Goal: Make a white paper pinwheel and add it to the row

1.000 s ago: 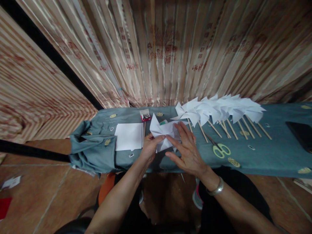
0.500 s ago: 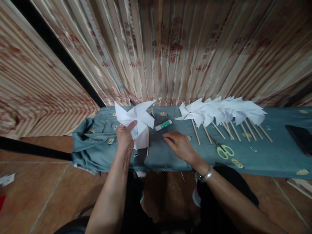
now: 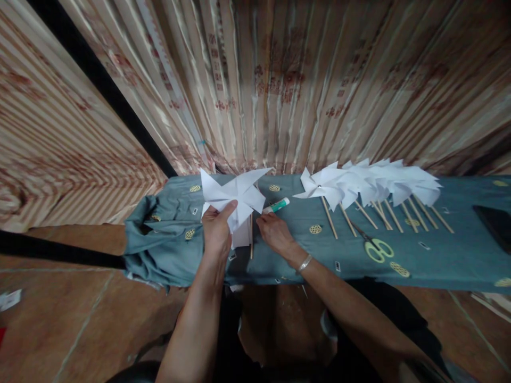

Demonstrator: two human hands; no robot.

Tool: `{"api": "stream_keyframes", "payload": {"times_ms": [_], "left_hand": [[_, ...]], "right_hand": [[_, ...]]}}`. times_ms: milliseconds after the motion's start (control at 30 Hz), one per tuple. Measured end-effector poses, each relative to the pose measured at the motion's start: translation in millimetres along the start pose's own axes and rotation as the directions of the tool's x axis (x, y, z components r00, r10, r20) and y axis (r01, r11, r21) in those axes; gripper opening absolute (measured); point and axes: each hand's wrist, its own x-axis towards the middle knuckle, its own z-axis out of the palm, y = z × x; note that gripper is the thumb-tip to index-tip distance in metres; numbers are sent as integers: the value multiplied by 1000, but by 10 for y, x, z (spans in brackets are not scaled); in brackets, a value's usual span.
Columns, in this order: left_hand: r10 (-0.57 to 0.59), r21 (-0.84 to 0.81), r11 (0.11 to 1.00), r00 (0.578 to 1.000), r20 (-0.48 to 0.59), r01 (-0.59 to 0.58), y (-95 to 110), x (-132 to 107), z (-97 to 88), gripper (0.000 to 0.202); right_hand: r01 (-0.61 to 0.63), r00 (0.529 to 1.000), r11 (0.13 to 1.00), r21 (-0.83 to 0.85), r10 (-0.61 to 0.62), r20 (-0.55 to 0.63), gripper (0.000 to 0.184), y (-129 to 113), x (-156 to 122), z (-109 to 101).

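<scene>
My left hand grips a white paper pinwheel, its thumb pressed on the paper near the middle. Behind it on the cloth lie white paper and a thin wooden stick, whose upper end the pinwheel hides. My right hand is closed, with its fingertips low beside the stick and close to a green-and-white glue stick. Whatever those fingers hold, if anything, is hidden.
To the right, several finished pinwheels overlap in a row, their sticks pointing toward me. Scissors with yellow-green handles lie in front of them. A dark flat object rests far right on the teal cloth. A curtain hangs behind.
My right hand has moved left and in toward the wooden stick, beside the glue stick. The pinwheel in my left hand has turned slightly. The whole view has shifted a little.
</scene>
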Motion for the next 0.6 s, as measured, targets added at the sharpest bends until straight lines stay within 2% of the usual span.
{"api": "stream_keyframes", "payload": {"times_ms": [200,233,300,367,467,533,600], "left_hand": [[-46,-9,999,997,59,47,-106,-79,122,34],[-52,4,999,996,71,52,-132,-97,146,33],[-65,39,997,995,80,62,-188,-130,186,31],[-75,72,995,994,81,69,-249,-157,221,30],[-90,94,992,992,92,82,-350,-196,275,27],[-102,103,991,989,105,91,-419,-235,323,26],[-107,113,989,987,117,94,-477,-286,379,26]], "right_hand": [[-48,994,992,117,59,-95,21,179,-211,-45],[-54,977,965,258,104,-185,19,225,-277,-60],[-32,913,859,511,233,-334,17,319,-417,-109],[13,843,748,664,349,-409,17,394,-548,-198],[40,770,659,751,459,-443,16,430,-690,-416],[73,758,637,768,465,-458,13,398,-745,-569],[108,766,646,756,431,-477,9,348,-774,-673]]}}
